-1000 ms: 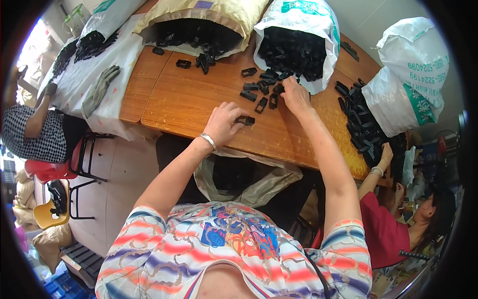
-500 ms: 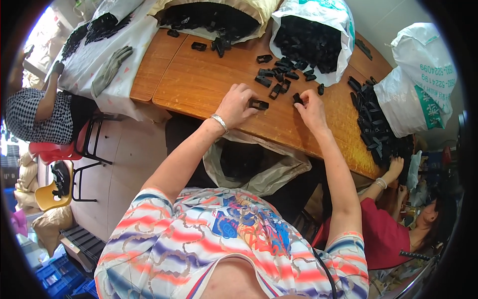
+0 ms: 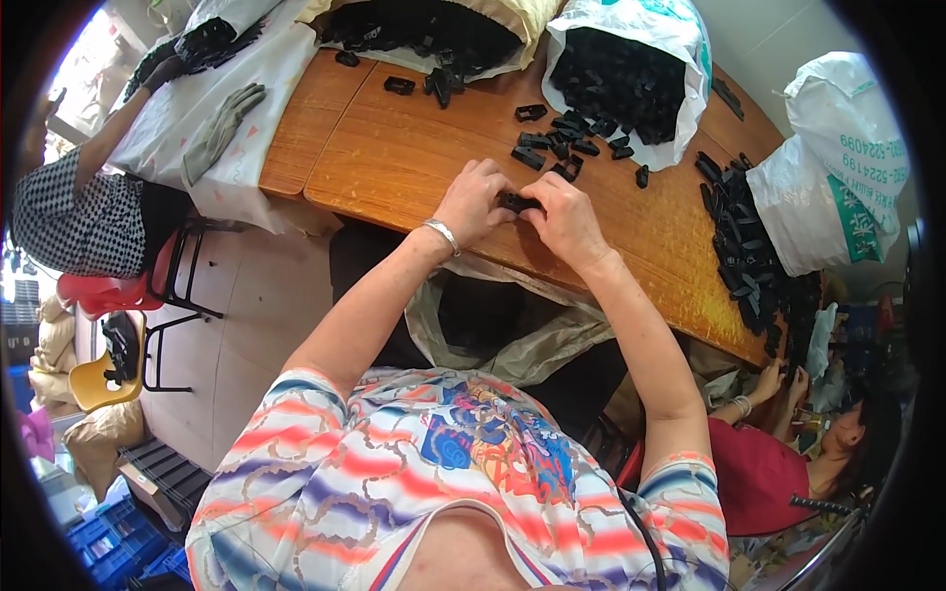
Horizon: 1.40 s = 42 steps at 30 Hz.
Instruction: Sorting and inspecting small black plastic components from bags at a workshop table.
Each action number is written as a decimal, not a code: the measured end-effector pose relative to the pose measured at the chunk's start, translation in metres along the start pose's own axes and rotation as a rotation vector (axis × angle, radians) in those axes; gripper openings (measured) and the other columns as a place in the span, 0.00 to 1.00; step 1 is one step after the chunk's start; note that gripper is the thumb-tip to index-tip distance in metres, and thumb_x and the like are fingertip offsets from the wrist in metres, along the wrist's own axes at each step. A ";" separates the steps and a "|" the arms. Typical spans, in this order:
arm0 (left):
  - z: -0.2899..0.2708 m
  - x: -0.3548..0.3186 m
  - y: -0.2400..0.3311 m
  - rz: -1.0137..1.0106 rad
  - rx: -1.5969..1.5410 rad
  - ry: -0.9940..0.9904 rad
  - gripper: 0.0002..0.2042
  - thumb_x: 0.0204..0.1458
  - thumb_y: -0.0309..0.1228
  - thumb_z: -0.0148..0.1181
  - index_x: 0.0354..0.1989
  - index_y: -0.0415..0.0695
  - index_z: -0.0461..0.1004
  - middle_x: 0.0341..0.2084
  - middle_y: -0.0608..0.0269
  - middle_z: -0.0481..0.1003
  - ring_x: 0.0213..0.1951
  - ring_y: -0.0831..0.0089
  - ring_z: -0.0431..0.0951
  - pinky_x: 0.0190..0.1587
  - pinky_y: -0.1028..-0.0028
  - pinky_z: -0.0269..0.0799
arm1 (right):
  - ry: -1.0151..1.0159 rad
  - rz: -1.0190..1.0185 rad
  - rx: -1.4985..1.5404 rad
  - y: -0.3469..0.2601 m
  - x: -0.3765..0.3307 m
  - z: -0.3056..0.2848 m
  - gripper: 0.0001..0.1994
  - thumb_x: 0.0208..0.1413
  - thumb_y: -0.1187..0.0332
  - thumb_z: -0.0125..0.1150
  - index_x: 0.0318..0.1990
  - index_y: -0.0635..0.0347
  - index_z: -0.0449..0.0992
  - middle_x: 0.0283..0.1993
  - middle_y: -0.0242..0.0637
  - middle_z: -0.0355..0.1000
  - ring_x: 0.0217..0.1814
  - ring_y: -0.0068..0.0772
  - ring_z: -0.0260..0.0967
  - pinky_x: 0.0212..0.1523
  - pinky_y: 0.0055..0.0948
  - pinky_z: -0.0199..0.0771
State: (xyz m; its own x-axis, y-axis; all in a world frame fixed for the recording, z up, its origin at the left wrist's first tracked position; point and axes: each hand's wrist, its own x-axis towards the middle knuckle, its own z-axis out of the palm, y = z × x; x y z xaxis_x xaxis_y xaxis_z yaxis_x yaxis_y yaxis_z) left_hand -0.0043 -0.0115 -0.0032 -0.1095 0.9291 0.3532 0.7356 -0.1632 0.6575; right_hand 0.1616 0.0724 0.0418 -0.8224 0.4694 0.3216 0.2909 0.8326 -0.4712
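Note:
Over the near edge of the wooden table (image 3: 394,138), my two hands meet at a small black plastic part (image 3: 518,203). Its left end is pinched by my left hand (image 3: 475,205). The fingers of my right hand (image 3: 565,219) are closed at its right end; whether they press a second piece onto it is hidden. Just beyond my hands lie several loose black parts (image 3: 532,158). They trail out of a white sack (image 3: 690,128) stuffed with more of the same kind.
A tan sack (image 3: 537,30) of black parts lies at the table's far edge. Below the near edge hangs an open sack (image 3: 429,330). At right, a person in red (image 3: 759,473) works beside a heap of black pieces (image 3: 739,256). Another person (image 3: 79,212) sits at left near a grey glove (image 3: 225,128).
My right hand has moved left with its small black piece and joined my left hand at the part. The person at left has reached farther forward; the one at right has drawn a hand back.

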 end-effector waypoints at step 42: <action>0.007 0.048 -0.004 -0.032 -0.008 0.135 0.04 0.48 0.27 0.63 0.32 0.43 0.79 0.32 0.55 0.76 0.39 0.54 0.76 0.42 0.61 0.72 | 0.409 0.438 -0.108 0.086 -0.066 -0.050 0.09 0.50 0.68 0.65 0.37 0.61 0.80 0.36 0.46 0.76 0.40 0.48 0.74 0.42 0.41 0.74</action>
State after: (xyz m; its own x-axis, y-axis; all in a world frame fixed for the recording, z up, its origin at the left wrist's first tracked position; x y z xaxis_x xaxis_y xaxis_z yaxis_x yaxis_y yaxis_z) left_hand -0.0076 0.0357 0.0064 -0.2221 0.8808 0.4181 0.7253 -0.1374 0.6746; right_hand 0.2659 0.1279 0.0208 -0.3671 0.8320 0.4161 0.6252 0.5519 -0.5519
